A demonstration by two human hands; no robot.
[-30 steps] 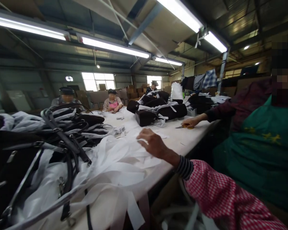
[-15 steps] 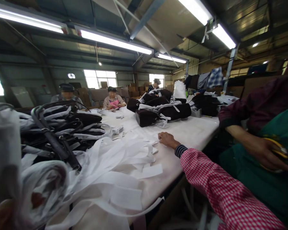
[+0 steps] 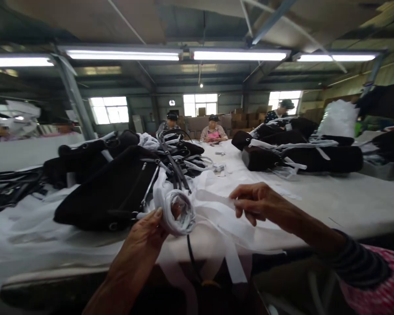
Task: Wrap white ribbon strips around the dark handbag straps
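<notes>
"Checking the layout: what's being held in the left hand (image 3: 146,234)?"

"A round, white-wrapped coil (image 3: 188,218). It's gripped firmly at its left side, thumb showing, other fingers mostly hidden. It's held up near the front edge of the pale, flat-topped counter (image 3: 325,192), open centre turned to the camera."

"And the right hand (image 3: 259,205)?"

"Half curled, held over the counter to the right of the coil and well apart from it. A long, flat, white strip (image 3: 213,197) seems to be met by its fingertips, but whether it's actually pinched can't be told, tbh."

"How's that strip lined up?"

"Roughly sideways, in the gap between the hands. Its right end is nearest the right hand; the coil is just beside its left end."

"Anything crowding it?"

"A big black fabric bag (image 3: 108,192) is parked left of the coil, and loose white ribbons (image 3: 234,258) are draped over the front edge."
</notes>
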